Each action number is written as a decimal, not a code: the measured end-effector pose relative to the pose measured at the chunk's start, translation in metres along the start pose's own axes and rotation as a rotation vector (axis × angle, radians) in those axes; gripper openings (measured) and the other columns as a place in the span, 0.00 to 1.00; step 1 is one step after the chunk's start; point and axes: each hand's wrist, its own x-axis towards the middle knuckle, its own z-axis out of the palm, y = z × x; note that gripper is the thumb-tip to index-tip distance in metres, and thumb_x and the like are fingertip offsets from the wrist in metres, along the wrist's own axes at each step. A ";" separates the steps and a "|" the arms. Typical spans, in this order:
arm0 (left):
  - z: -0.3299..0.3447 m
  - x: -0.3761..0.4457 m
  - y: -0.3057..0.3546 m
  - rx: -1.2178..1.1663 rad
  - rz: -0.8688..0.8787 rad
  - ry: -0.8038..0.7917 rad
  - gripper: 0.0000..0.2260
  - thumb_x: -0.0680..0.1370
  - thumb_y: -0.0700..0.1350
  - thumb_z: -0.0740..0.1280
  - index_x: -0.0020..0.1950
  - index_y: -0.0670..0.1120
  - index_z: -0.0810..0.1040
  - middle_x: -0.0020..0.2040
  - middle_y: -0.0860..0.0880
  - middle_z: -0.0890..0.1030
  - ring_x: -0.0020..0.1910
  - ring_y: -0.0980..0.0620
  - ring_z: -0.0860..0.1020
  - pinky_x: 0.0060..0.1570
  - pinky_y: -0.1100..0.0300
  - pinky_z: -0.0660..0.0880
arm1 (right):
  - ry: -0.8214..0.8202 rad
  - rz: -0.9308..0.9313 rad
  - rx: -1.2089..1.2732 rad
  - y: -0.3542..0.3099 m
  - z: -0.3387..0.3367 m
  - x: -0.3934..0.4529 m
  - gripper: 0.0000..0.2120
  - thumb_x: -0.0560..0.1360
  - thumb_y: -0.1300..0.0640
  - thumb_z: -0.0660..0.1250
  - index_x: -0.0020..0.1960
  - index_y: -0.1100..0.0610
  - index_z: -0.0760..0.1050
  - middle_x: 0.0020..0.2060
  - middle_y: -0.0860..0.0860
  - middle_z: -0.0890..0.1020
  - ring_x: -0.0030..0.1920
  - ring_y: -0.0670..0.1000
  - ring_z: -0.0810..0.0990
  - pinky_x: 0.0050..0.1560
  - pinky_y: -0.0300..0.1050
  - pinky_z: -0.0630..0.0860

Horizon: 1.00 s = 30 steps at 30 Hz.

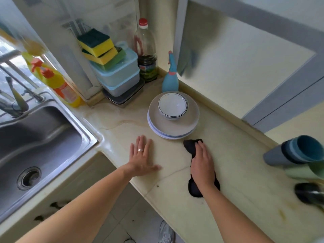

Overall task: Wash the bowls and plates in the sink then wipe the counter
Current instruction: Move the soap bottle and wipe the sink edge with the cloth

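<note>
A stack of plates (175,128) stands on the cream counter (236,172), with white bowls (172,106) nested on top. Just in front of the stack, my right hand (202,163) lies flat with straight fingers on a dark cloth (190,146) and presses it to the counter. My left hand (142,156), wearing a ring, rests flat on the counter to the left, fingers spread, holding nothing. The steel sink (43,137) at the left shows no dishes in it.
Behind the stack stand a blue spray bottle (170,79), a dark bottle with a red cap (146,53), stacked blue containers (119,76) topped with sponges (98,44), and a yellow detergent bottle (57,83). Nested cups (296,153) lie at the right edge.
</note>
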 end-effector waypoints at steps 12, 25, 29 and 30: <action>0.002 0.003 -0.003 0.030 0.026 -0.068 0.55 0.70 0.76 0.61 0.78 0.53 0.26 0.74 0.48 0.19 0.71 0.50 0.18 0.74 0.45 0.26 | 0.019 -0.085 0.006 -0.015 0.010 0.010 0.26 0.75 0.61 0.54 0.72 0.62 0.74 0.72 0.56 0.75 0.75 0.57 0.70 0.73 0.53 0.70; 0.008 0.002 -0.016 -0.078 0.125 0.080 0.51 0.73 0.67 0.69 0.82 0.52 0.39 0.80 0.48 0.29 0.76 0.49 0.25 0.74 0.49 0.27 | -0.162 -0.398 0.129 -0.081 0.032 -0.023 0.26 0.75 0.59 0.54 0.72 0.59 0.74 0.72 0.51 0.75 0.76 0.51 0.69 0.76 0.51 0.66; 0.009 0.002 -0.019 -0.092 0.149 0.078 0.55 0.70 0.68 0.71 0.82 0.53 0.37 0.79 0.49 0.28 0.76 0.49 0.24 0.76 0.47 0.29 | -0.179 -0.468 0.148 -0.071 0.027 -0.036 0.26 0.75 0.61 0.55 0.71 0.59 0.75 0.72 0.51 0.75 0.75 0.51 0.69 0.75 0.50 0.67; 0.009 0.001 -0.020 -0.085 0.157 0.066 0.56 0.69 0.70 0.70 0.82 0.54 0.36 0.78 0.50 0.27 0.75 0.49 0.23 0.75 0.47 0.29 | -0.185 -0.488 0.140 -0.066 0.023 -0.039 0.26 0.75 0.61 0.56 0.71 0.59 0.74 0.72 0.51 0.75 0.76 0.51 0.69 0.75 0.50 0.67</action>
